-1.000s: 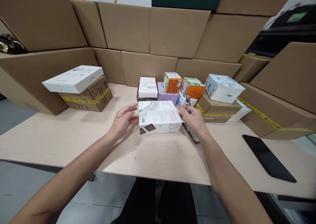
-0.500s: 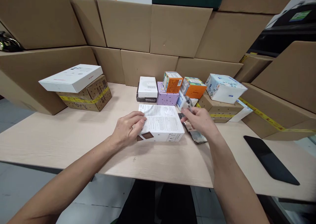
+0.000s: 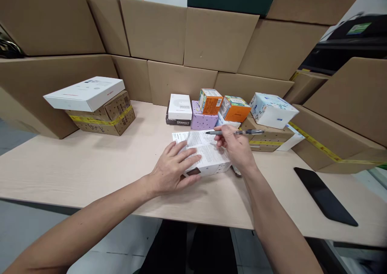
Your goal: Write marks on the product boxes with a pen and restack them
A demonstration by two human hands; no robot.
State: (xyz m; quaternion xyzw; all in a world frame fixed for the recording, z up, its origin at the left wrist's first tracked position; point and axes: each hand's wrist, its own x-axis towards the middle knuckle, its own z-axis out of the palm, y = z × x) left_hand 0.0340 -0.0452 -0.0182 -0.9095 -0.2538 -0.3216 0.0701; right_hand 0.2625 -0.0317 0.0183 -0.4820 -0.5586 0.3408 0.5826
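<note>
A white printed box (image 3: pixel 208 151) lies flat on the pale wooden table (image 3: pixel 90 161) in front of me. My left hand (image 3: pixel 173 168) rests palm down on the box's near left part, fingers spread flat. My right hand (image 3: pixel 237 145) is closed on a grey pen (image 3: pixel 238 132), held level with its tip pointing left above the box's far edge. A small dark object under my right wrist is mostly hidden.
Behind the box stand a white box on a dark one (image 3: pixel 180 106), a purple box (image 3: pixel 204 121), two orange boxes (image 3: pixel 211 100), a white patterned box (image 3: pixel 272 109) on a taped carton. A white flat box (image 3: pixel 86 92) tops a carton at left. A black phone (image 3: pixel 325 195) lies right. Cardboard walls surround.
My left hand slid from the box's left side onto its top. My right hand turned the pen from upright to level and moved over the box. The box shifted slightly right.
</note>
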